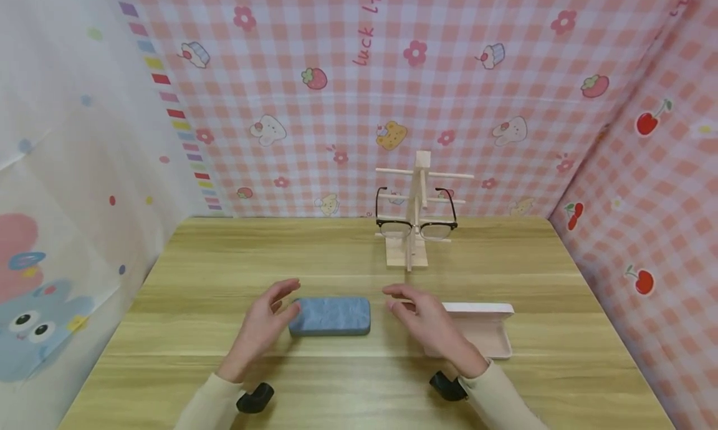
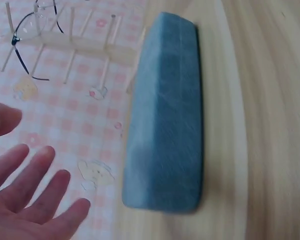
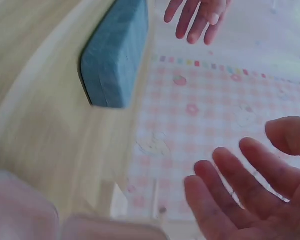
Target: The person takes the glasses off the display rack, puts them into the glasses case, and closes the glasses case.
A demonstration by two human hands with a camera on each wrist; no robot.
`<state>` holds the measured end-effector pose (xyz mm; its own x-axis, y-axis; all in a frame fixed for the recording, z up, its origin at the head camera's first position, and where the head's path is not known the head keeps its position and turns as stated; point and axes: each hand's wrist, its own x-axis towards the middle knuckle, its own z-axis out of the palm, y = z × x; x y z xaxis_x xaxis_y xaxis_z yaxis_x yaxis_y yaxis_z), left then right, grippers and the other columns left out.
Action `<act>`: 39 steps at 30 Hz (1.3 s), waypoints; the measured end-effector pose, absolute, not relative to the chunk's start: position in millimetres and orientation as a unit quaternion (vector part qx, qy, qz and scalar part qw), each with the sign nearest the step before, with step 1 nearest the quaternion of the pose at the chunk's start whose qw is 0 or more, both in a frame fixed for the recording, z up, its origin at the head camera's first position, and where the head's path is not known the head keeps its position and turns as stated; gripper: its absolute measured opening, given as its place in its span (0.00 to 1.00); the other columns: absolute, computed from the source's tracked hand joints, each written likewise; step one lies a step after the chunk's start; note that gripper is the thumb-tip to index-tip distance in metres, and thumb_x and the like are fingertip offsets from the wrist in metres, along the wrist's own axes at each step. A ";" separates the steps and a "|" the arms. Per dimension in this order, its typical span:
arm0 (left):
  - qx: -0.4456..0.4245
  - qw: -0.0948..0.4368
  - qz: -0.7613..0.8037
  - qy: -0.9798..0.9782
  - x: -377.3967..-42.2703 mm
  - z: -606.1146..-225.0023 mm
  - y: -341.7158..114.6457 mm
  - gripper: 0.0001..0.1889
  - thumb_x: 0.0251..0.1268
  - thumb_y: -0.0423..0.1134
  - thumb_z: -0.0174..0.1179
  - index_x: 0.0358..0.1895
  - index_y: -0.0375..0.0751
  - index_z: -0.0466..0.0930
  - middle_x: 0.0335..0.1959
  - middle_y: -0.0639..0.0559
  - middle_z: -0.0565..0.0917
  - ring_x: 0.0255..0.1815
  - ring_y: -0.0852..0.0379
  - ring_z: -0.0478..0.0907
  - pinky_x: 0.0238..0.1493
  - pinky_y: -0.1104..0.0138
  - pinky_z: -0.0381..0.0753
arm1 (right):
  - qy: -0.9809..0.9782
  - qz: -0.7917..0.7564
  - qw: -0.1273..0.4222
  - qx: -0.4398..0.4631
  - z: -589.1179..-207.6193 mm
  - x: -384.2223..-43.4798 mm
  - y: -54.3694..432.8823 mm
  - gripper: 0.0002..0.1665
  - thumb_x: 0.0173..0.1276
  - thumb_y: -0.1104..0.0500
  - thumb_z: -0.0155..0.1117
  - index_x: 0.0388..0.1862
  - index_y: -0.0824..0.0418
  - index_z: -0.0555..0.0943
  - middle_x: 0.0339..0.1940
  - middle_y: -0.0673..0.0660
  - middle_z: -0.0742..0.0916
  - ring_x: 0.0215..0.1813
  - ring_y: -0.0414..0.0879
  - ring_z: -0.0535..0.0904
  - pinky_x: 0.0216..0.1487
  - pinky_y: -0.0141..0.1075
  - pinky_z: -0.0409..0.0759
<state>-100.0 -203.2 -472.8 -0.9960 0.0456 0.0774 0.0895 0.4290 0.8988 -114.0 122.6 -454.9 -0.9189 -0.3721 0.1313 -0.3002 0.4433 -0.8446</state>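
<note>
A blue glasses case (image 1: pixel 331 316), its lid down, lies on the wooden table in front of me. At its left end hovers my left hand (image 1: pixel 263 321), fingers loosely bent and apart, thumb tip overlapping the case's corner in the head view. My right hand (image 1: pixel 429 321) is held to the right of the case, holding nothing, its fingers spread in the right wrist view. Partly hidden behind that hand, a pale pink glasses case (image 1: pixel 488 336) lies with its lid up. The left wrist view shows the blue case (image 2: pixel 165 120) apart from the left fingers.
Toward the back of the table (image 1: pixel 269 243) stands a wooden glasses rack (image 1: pixel 422 162) with several pegs. Dark-rimmed glasses (image 1: pixel 395 229) hang on it. A pink checked cloth (image 1: pixel 348 118) covers the back wall, and patterned cloths hang at both sides.
</note>
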 end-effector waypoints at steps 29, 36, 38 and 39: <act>-0.037 0.149 -0.746 -0.648 -143.3 -420.9 -89.7 0.13 0.76 0.34 0.62 0.54 0.28 0.83 0.48 0.39 0.88 0.49 0.53 0.86 0.55 0.63 0.86 | 0.777 -0.538 -0.308 -0.114 -401.8 -131.9 169.8 0.11 0.75 0.73 0.60 0.52 0.75 0.83 0.52 0.68 0.86 0.53 0.39 0.81 0.54 0.22 0.79; -0.017 0.106 -0.783 -0.613 -166.1 -422.3 -76.9 0.15 0.78 0.36 0.60 0.59 0.29 0.81 0.54 0.38 0.86 0.56 0.46 0.85 0.58 0.60 0.85 | 0.805 -0.525 -0.269 -0.069 -405.4 -157.8 184.7 0.19 0.81 0.57 0.60 0.63 0.64 0.82 0.59 0.59 0.84 0.60 0.42 0.79 0.59 0.32 0.81; -0.017 0.091 -0.790 -0.606 -170.9 -421.9 -74.5 0.17 0.78 0.37 0.60 0.61 0.29 0.80 0.57 0.38 0.85 0.58 0.45 0.84 0.59 0.59 0.85 | 0.812 -0.527 -0.243 -0.062 -404.5 -163.1 186.7 0.22 0.82 0.54 0.58 0.67 0.62 0.81 0.62 0.59 0.83 0.63 0.47 0.80 0.62 0.41 0.81; -0.014 0.083 -0.793 -0.603 -173.3 -421.3 -73.1 0.18 0.78 0.37 0.59 0.62 0.29 0.79 0.57 0.38 0.85 0.58 0.45 0.84 0.59 0.59 0.84 | 0.815 -0.527 -0.232 -0.059 -403.9 -165.3 187.2 0.23 0.82 0.53 0.57 0.68 0.62 0.80 0.64 0.59 0.83 0.64 0.50 0.80 0.63 0.45 0.80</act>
<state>-173.3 -73.1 -421.3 -0.9859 -0.1145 0.1221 0.1483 -0.2597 0.9542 -165.3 187.2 -403.9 -0.8857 0.1490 0.4397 -0.3399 0.4370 -0.8328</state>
